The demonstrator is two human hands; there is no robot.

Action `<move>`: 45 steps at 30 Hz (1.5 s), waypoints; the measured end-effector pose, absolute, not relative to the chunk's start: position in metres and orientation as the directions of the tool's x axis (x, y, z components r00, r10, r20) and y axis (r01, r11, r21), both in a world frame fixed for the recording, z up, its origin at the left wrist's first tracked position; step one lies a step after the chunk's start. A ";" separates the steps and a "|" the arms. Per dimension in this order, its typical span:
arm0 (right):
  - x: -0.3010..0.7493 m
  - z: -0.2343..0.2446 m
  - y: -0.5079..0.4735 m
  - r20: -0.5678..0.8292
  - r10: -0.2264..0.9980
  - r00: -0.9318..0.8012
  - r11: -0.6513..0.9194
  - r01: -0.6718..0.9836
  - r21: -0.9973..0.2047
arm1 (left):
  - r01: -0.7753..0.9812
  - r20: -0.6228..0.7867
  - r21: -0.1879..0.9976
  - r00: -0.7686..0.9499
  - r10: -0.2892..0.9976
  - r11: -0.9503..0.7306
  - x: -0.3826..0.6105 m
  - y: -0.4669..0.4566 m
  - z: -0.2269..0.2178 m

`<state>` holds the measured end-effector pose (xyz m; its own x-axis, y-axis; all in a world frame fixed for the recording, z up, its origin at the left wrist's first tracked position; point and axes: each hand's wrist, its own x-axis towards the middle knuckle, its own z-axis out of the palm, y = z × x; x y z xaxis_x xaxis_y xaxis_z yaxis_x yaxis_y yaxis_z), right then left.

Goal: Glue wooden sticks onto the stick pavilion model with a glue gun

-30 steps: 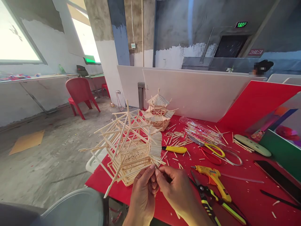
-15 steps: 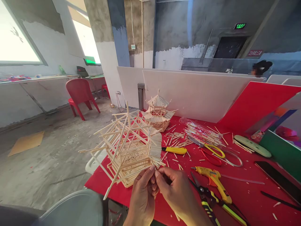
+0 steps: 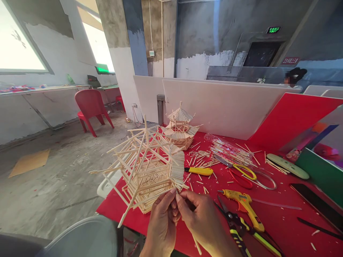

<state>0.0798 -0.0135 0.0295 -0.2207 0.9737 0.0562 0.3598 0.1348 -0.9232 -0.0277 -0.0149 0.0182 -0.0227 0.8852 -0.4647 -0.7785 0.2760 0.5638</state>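
Pinched together at the front corner of a half-built pavilion model [image 3: 150, 175] made of thin wooden sticks are my left hand [image 3: 162, 217] and my right hand [image 3: 199, 216]. A wooden stick [image 3: 197, 244] slants out below my right hand, which is closed on it. The thumb and fingers of my left hand press together right beside; what lies between them is too small and covered to name. Bare rafters spread from the model's central post, and close-laid sticks [image 3: 177, 167] cover its right side. Behind stands a finished stick pavilion [image 3: 180, 125] with tiered roofs.
On the red tabletop [image 3: 214, 223] lie a yellow cutter knife [image 3: 199, 171], scissors [image 3: 245, 171], a yellow glue gun [image 3: 245, 205], pliers-like cutters [image 3: 237, 223], a phone [image 3: 317, 203] and loose sticks [image 3: 199, 157]. White boards [image 3: 214, 107] border the back. A grey stool [image 3: 85, 237] stands front left.
The wooden stick's lower end has swung left and shows more below my right hand. My hands stay nearly in place. A person in the background has shifted slightly left.
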 end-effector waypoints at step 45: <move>0.069 0.018 -0.018 0.097 0.989 -0.108 0.126 0.307 -0.943 | -0.767 -0.474 0.564 0.002 0.880 0.306 -0.032 -0.013 0.017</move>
<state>0.0694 -0.0182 0.0178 -0.1076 0.9894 0.0972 0.3069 0.1260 -0.9434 -0.0315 -0.0127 0.0168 0.0024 0.8803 -0.4745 -0.7670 0.3061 0.5639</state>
